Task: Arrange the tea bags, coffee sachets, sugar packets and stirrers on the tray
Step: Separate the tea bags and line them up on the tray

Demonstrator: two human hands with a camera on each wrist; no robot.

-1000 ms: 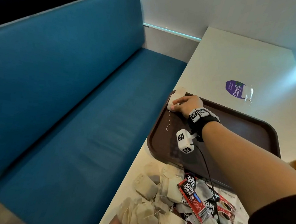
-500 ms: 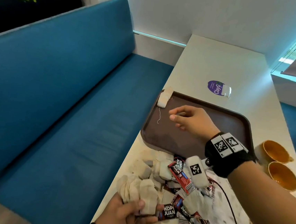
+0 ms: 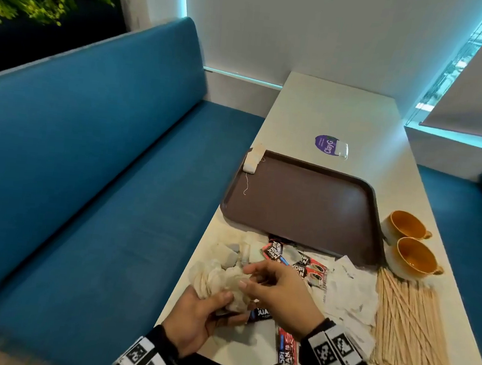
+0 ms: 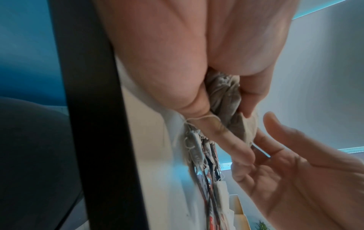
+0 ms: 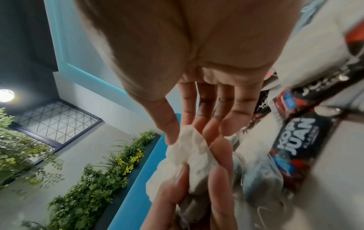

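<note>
The left hand (image 3: 197, 316) clutches a bunch of tea bags (image 3: 218, 280) just above the near edge of the table (image 3: 337, 115), fingers and thumb curled round the crumpled paper. The right hand (image 3: 279, 292) reaches in from the other side with fingers extended and loose, its thumb and fingertips (image 5: 171, 137) touching one bag at the top of the bunch; whether they actually pinch it cannot be told. Under and beyond both hands lies a heap of loose tea bags, red-and-black coffee sachets (image 3: 297, 261) and white sugar packets (image 3: 352, 293), all on the tabletop. To the right of the heap, wooden stirrers (image 3: 408, 331) fan out in a flat spread. The brown tray (image 3: 372, 212) sits farther along the table and holds a single tea bag (image 3: 252, 161), propped against the rim at its far left corner with its string trailing over the tray floor. Two orange cups (image 3: 404, 242) stand just beside the tray's right edge, nothing visible in them. A blue bench (image 3: 88, 167) runs along the table's left side.
</note>
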